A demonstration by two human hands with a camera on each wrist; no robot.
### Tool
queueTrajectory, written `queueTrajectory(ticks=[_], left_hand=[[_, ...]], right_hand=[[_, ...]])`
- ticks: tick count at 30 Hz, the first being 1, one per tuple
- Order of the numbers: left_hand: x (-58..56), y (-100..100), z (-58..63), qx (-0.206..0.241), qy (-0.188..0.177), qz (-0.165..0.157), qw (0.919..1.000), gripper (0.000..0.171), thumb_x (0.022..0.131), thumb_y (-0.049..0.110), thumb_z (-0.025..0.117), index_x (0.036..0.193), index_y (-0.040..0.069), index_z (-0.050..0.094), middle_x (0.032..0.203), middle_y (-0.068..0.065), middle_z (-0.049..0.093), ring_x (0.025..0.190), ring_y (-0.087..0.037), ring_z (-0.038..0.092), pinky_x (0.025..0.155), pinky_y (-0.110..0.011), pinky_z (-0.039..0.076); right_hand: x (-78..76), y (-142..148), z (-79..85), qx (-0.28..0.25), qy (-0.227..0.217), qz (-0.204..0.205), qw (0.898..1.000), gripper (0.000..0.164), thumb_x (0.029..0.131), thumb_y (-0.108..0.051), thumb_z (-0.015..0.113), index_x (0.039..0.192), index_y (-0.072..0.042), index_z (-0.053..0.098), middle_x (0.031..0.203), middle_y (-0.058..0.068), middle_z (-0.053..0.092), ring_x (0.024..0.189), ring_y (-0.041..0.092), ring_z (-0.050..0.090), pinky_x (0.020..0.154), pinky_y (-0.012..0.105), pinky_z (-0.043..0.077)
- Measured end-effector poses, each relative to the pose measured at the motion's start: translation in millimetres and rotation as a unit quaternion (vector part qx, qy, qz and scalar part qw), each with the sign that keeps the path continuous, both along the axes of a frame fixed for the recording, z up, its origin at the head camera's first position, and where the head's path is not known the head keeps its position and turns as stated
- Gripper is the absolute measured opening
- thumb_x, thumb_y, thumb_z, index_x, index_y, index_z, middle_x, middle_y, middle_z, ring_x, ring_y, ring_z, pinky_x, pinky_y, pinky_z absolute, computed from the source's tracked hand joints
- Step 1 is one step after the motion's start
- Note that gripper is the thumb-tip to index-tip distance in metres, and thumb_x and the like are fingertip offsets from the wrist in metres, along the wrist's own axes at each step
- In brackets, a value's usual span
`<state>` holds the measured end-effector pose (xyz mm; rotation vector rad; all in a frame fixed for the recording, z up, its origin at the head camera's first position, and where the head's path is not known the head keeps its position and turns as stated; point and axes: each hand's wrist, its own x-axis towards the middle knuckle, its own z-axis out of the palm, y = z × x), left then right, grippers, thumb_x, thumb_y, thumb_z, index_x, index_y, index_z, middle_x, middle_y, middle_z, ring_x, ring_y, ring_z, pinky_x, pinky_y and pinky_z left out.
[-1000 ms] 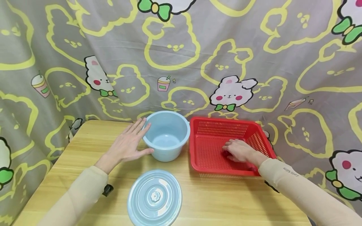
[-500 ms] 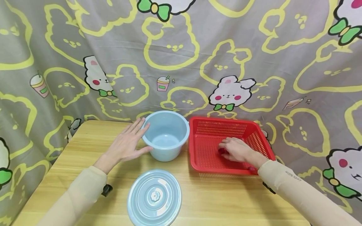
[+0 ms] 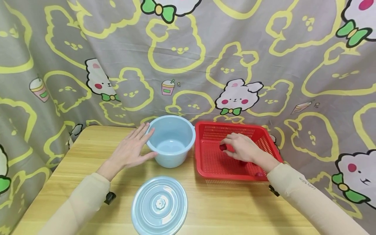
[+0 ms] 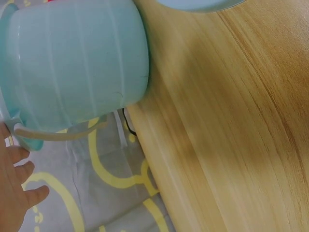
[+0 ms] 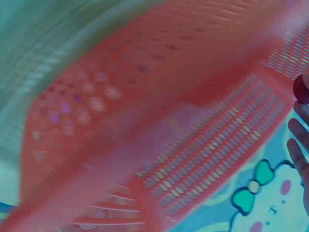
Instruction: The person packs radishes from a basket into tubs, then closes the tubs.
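Note:
My right hand [image 3: 242,148] is over the red basket [image 3: 199,156], pinching a small dark red round object [image 3: 223,147] between thumb and fingers. At the edge of the right wrist view, the same round object [image 5: 301,90] shows smooth and dark at the fingertips. My left hand [image 3: 129,150] lies against the left side of the light blue bucket [image 3: 171,160], fingers spread and fairly straight along its rim. In the left wrist view the bucket [image 4: 82,63] shows its pale handle [image 4: 58,135] close to the left fingers [image 4: 34,195].
A light blue round lid [image 3: 160,209] lies on the wooden table [image 3: 229,209] in front of the bucket. Beneath my right wrist, a purplish-red piece [image 3: 259,174] shows inside the basket. A patterned grey curtain [image 3: 188,81] hangs right behind the table.
My right hand has risen from the basket floor and moved slightly left, bringing up the dark red round object. The left hand stays at the bucket rim.

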<state>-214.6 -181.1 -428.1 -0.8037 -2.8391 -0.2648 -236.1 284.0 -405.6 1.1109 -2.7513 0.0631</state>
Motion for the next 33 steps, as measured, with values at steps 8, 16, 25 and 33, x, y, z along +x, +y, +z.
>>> queueTrajectory(ticks=[8,16,25,33], left_hand=[[-0.2,0,0.8,0.003,-0.007,0.001,1.0000,0.098,0.098,0.069,0.057,0.169,0.010,0.025,0.178,-0.017,0.013,0.165,-0.042,0.020,0.133,-0.060,0.024],[-0.1,-1,-0.1,0.003,-0.007,0.001,1.0000,0.097,0.098,0.069,0.057,0.168,0.010,0.025,0.178,-0.017,0.012,0.165,-0.041,0.019,0.132,-0.060,0.026],[0.1,-2,-0.6,-0.001,-0.003,0.000,1.0000,0.097,0.098,0.069,0.056,0.169,0.010,0.025,0.178,-0.017,0.012,0.165,-0.041,0.019,0.132,-0.060,0.027],[0.6,0,0.9,-0.002,-0.009,0.003,1.0000,0.097,0.099,0.068,0.056,0.169,0.010,0.023,0.178,-0.017,0.012,0.165,-0.041,0.018,0.132,-0.060,0.025]], right_hand=[[-5.3,-21,35.7,-0.047,0.006,0.003,0.999,0.031,0.087,-0.026,0.086,0.117,-0.020,0.078,0.107,-0.001,0.075,0.100,0.020,0.070,0.088,0.042,0.064],[-10.3,-52,61.3,-0.074,0.024,0.014,0.997,0.032,0.088,-0.025,0.085,0.118,-0.019,0.078,0.110,0.003,0.075,0.102,0.022,0.069,0.085,0.041,0.063],[-21.4,-97,65.4,-0.081,0.022,0.054,0.995,0.031,0.091,-0.027,0.081,0.121,-0.019,0.077,0.113,-0.001,0.076,0.102,0.018,0.071,0.084,0.035,0.062],[-28.9,-133,51.2,-0.072,0.007,0.060,0.996,0.029,0.095,-0.030,0.079,0.122,-0.021,0.077,0.110,-0.001,0.076,0.101,0.020,0.069,0.087,0.036,0.060]])
